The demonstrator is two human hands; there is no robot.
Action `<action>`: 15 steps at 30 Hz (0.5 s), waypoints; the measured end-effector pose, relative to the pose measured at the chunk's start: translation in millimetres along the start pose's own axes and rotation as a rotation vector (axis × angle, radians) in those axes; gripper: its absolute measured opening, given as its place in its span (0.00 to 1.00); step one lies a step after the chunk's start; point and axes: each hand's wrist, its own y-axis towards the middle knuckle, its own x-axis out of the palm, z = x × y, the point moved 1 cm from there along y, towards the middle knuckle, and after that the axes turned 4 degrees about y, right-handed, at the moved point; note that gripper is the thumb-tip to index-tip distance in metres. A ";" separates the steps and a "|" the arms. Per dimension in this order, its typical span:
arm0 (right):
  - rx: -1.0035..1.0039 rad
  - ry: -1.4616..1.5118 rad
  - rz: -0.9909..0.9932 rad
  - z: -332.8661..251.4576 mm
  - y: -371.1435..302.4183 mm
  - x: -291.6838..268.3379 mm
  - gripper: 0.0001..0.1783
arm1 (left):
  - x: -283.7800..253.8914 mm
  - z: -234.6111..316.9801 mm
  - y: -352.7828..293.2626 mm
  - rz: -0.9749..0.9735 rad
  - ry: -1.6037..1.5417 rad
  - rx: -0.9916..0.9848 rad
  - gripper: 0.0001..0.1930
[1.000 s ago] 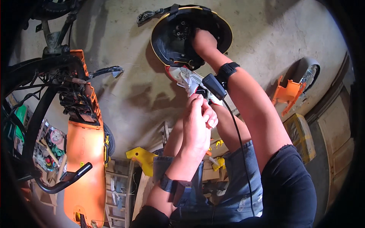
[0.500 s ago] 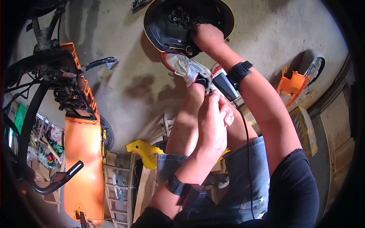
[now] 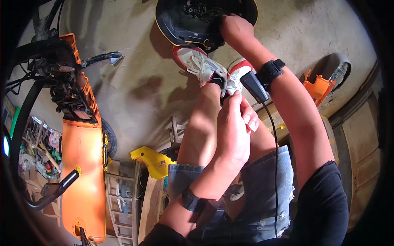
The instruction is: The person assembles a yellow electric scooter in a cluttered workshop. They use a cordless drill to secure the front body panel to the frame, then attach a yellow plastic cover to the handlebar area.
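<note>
In front of my feet sits a black, bowl-shaped container with a yellow rim [image 3: 166, 35], holding a heap of small dark screws and similar fasteners [image 3: 201, 11]. My right hand [image 3: 238, 30] reaches over its right side, fingers down inside; the fingertips are lost in the dark interior. Nearer to me, my left hand [image 3: 234, 127] is raised above my shins with thumb and forefinger pinched together. Whatever the pinch holds, if anything, is too small to make out. The other left fingers curl loosely.
At left stands an orange-bodied two-wheeler [image 3: 84, 164] with exposed dark frame parts. A yellow panel [image 3: 152, 162] lies beside my left knee, near a wooden ladder-like frame [image 3: 123, 205]. To the right are an orange part [image 3: 318, 88] and a dark seat-like piece [image 3: 338, 67].
The view has shifted slightly. My right hand has drawn a little to the right within the container. My left hand keeps its pinch in nearly the same place.
</note>
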 end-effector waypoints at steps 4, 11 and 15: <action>-0.007 0.007 -0.009 -6.5 -0.5 0.7 0.20 | 0.6 0.7 -1.1 -0.041 -0.011 -0.011 0.14; 0.005 -0.043 -0.209 -16.5 1.4 -13.7 0.14 | 2.3 2.9 0.0 -0.024 -0.020 -0.047 0.13; -0.002 -0.028 -0.151 -12.3 -3.3 -8.2 0.12 | 3.8 1.1 0.4 -0.068 -0.029 -0.054 0.13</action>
